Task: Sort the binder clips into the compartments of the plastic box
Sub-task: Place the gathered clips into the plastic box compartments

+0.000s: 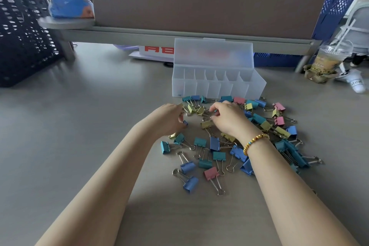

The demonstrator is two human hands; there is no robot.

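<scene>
A clear plastic box [217, 86] with several narrow compartments stands open on the grey table, its lid raised behind it. In front of it lies a loose heap of binder clips [215, 146] in blue, teal, yellow and pink. My left hand [169, 120] is over the heap's left edge, fingers curled, with a small blue clip [185, 123] at its fingertips. My right hand [229, 118], a gold bead bracelet on its wrist, pinches a small clip [213, 111] near the yellow ones. The compartments look almost bare; one small item shows in the leftmost.
A dark mesh basket [24, 32] stands at the far left. A grey shelf with a brown partition [199, 0] runs behind the box. A plastic drink cup [327, 62] and a small white bottle [356, 84] sit at the right.
</scene>
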